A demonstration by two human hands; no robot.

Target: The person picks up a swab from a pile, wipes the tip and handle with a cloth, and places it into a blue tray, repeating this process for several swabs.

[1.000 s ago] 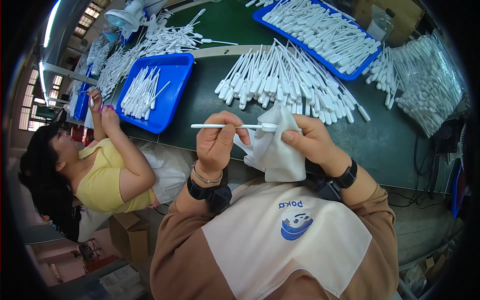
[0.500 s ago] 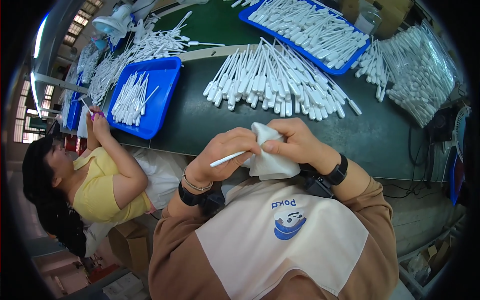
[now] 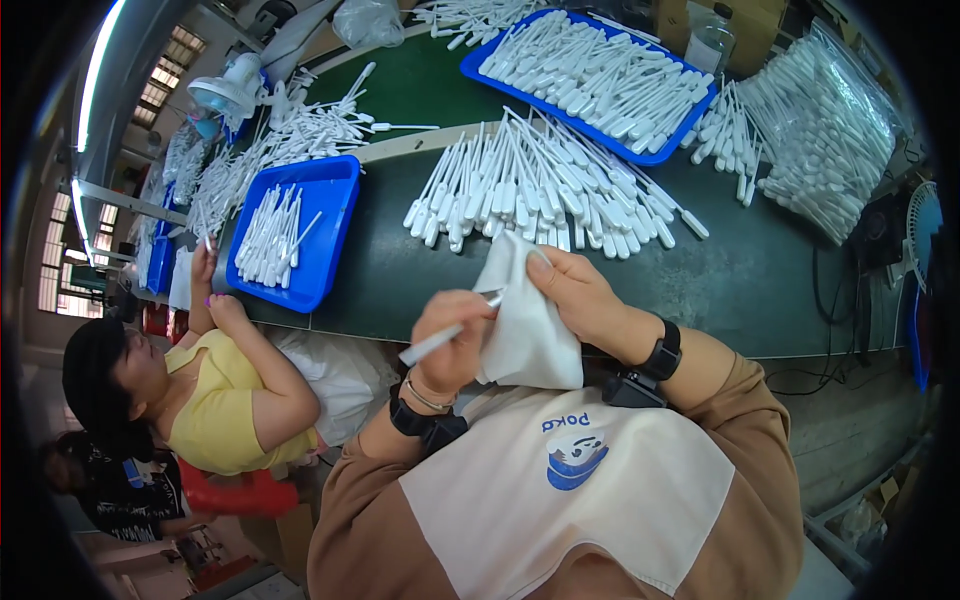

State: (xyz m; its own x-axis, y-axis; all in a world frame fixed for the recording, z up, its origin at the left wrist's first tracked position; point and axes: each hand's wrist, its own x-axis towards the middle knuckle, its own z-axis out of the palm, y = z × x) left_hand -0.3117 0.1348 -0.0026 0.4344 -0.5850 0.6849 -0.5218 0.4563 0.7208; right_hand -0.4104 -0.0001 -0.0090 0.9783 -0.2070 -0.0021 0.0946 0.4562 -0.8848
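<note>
My left hand [image 3: 452,338] is closed around a slim white plastic stick [image 3: 430,344], whose end sticks out to the left below the fingers. A folded white cloth [image 3: 532,335] hangs in front of my apron, gripped along its upper right side by my right hand [image 3: 582,296], thumb on top. The fingertips of my left hand are close to the cloth's left side; whether they touch it, I cannot tell. Just beyond the cloth, a fanned pile of white plastic sticks with flat paddle-like ends [image 3: 530,190] lies on the dark green table [image 3: 700,290].
Behind the pile stands a blue tray [image 3: 655,155] full of similar sticks; a smaller blue tray [image 3: 335,215] sits left. A clear bag of sticks [image 3: 835,140] and a bottle [image 3: 711,40] are at back right. A co-worker in yellow [image 3: 225,400] works at left.
My left hand has drawn back slightly from the cloth, and the stick in it has swung to a steeper tilt. The cloth now hangs longer and lower from my right hand.
</note>
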